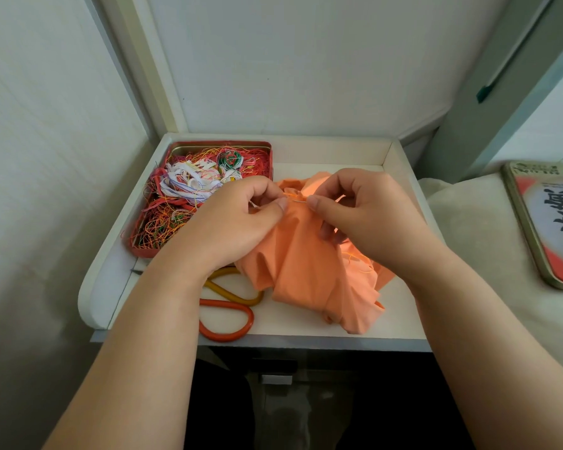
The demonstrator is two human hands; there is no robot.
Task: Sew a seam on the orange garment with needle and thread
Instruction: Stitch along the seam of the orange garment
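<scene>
The orange garment (309,271) lies bunched on the white tray table (332,154), its top fold lifted between my hands. My left hand (234,222) pinches that fold with thumb and curled fingers. My right hand (364,216) pinches the thin needle (298,200), which pokes out of the fabric edge toward the left thumb. A loose loop of orange thread (359,263) lies on the cloth below my right wrist.
A red tin (267,147) full of tangled coloured threads stands at the table's back left. Scissors with orange and yellow handles (228,319) lie at the front, partly under my left wrist. A tin lid (546,222) rests on the bedding to the right.
</scene>
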